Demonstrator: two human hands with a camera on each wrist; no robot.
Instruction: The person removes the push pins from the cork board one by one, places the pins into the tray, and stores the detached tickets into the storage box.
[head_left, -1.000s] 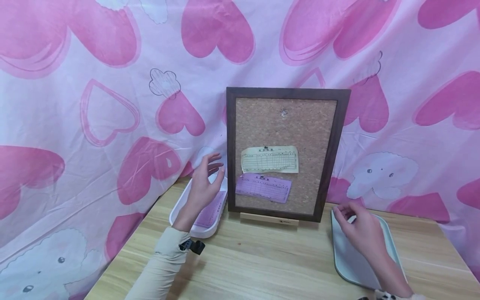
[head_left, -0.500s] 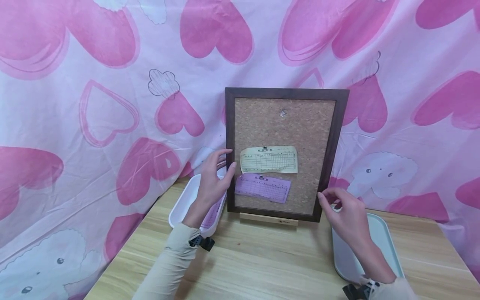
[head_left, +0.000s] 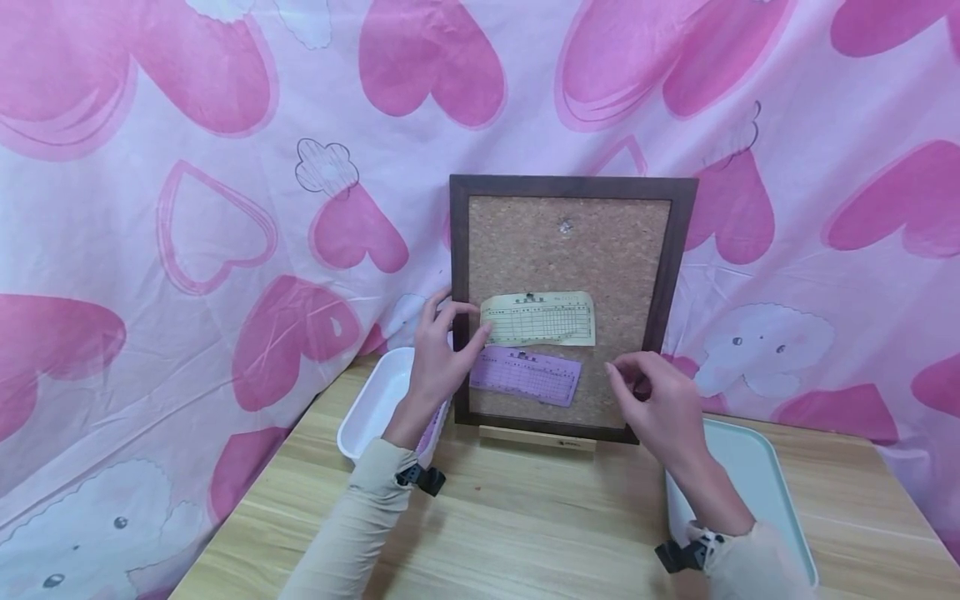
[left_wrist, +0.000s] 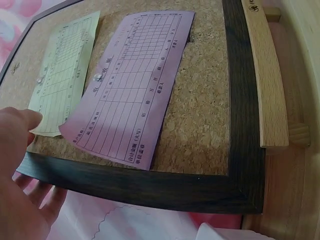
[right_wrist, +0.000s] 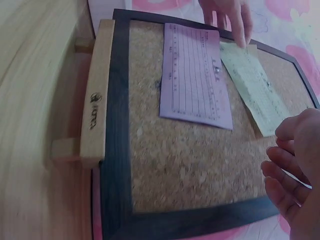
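Observation:
A cork board [head_left: 570, 262] with a dark frame leans upright on a wooden stand [head_left: 536, 439]. Pinned to it are a pale yellow-green receipt slip [head_left: 538, 318] and, below that, a purple receipt slip [head_left: 525, 375]. My left hand [head_left: 437, 360] reaches over the frame's left side, thumb and index finger slightly apart at the left end of the yellow-green slip; its other fingers lie by the frame's edge [left_wrist: 45, 192]. In front of the board's lower right, my right hand [head_left: 663, 408] hovers with loosely curled fingers, holding nothing visible. Clear pushpins [left_wrist: 97, 77] hold the slips.
Left of the board, a white tray [head_left: 378, 396] contains purple slips, partly covered by my left arm. A pale green tray [head_left: 757, 454] lies on the right under my right forearm. Another clear pin [head_left: 566, 226] sits high on the cork. A heart-patterned cloth [head_left: 225, 350] hangs behind.
My left hand has moved right from above the white tray to the yellow-green slip's left edge. My right hand has moved left and up from the green tray to the board's lower right.

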